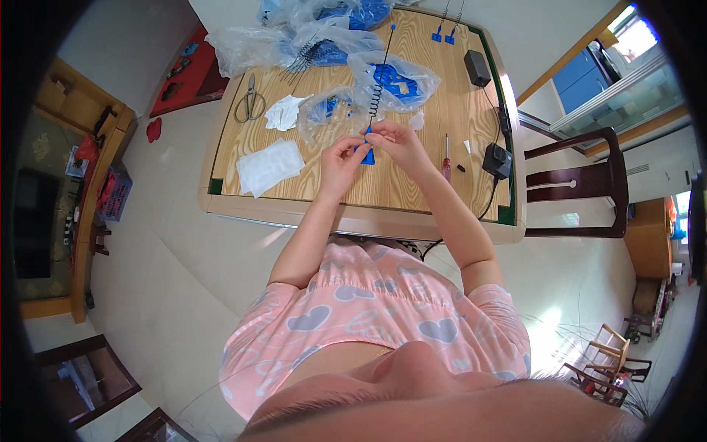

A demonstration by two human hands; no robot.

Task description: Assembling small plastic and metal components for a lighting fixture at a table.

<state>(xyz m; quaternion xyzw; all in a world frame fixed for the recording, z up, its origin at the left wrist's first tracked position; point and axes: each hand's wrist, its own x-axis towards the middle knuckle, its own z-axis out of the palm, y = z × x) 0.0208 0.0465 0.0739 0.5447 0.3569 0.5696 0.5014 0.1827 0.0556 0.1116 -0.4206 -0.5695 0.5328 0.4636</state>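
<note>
Over the middle of a wooden table [412, 184], my left hand [340, 158] and my right hand [394, 141] pinch a small blue plastic part [367, 154] between them. A thin black rod with a coiled spring [377, 92] rises from the part toward the far side of the table. Both hands grip the part at its top end, fingertips close together.
Clear plastic bags of blue parts [394, 79] and loose springs [303, 55] lie at the far side. Scissors [250, 99], white crumpled paper [283, 112] and a white bag [269, 166] sit left. A red-handled screwdriver [445, 158], black adapters [498, 158] and a dark chair [582, 184] are right.
</note>
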